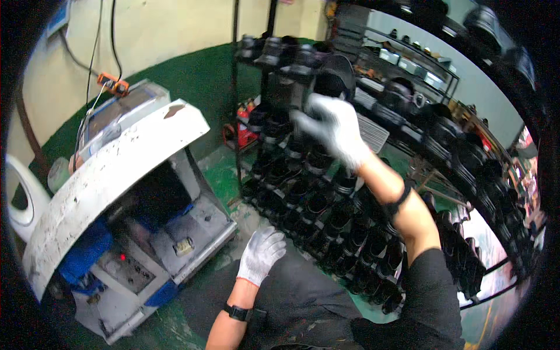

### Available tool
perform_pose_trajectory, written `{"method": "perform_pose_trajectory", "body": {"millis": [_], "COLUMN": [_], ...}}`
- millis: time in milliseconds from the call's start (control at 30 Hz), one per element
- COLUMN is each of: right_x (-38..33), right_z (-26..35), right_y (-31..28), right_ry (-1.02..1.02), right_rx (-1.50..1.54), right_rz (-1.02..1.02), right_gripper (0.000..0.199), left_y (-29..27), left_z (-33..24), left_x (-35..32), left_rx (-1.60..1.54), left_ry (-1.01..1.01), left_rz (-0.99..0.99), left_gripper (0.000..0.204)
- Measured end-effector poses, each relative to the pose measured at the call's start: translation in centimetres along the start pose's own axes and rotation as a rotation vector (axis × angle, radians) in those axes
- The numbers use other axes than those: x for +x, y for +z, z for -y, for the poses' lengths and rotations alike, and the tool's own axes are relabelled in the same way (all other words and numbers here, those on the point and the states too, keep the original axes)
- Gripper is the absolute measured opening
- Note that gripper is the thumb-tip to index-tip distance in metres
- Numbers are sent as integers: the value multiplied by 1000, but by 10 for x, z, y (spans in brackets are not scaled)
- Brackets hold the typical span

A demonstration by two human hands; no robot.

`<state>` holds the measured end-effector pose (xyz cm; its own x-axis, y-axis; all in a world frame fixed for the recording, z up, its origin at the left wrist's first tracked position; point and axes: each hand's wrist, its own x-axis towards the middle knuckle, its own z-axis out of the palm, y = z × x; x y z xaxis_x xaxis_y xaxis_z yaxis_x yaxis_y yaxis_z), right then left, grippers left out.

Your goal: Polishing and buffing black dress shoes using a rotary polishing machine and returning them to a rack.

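Observation:
My right hand [329, 125], in a white knit glove, reaches up to a tall wheeled rack [443, 157] and grips a black shoe [332, 79] near its upper rows. Several rows of black shoes [315, 204] fill the rack below and to the right of that hand. My left hand [261, 254], also gloved, hangs low above my dark trousers with loosely curled fingers and nothing in it. A dark watch sits on the left wrist and a black band on the right forearm.
A grey and white machine [116, 192] with a curved hood, blue parts and a small red light stands at the left. An orange plug box [114, 84] and cables hang on the cream wall behind it. The floor [216, 175] is green; a red object lies under the rack.

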<state>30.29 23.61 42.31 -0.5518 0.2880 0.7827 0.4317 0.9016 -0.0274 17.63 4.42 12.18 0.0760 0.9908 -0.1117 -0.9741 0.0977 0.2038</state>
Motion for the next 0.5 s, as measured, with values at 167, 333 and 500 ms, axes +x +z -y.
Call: {"method": "perform_pose_trajectory", "body": {"millis": [167,333,500], "right_x": [-132,-201,-261], "right_z": [109,150,154], "right_y": [31,110,246], "right_ry": [-329,192,558], "right_rx": [552,942,1317], "right_rz": [274,736,602], "right_gripper": [22,22,36], "left_y": [12,-42,-70], "left_z": [-7,-54,-88], "left_x": [19,-7,-29], "left_rx": [-80,-44,-5], "left_ry": [161,465,573], "left_rz": [72,-177,-332], "left_gripper": [66,92,74]}}
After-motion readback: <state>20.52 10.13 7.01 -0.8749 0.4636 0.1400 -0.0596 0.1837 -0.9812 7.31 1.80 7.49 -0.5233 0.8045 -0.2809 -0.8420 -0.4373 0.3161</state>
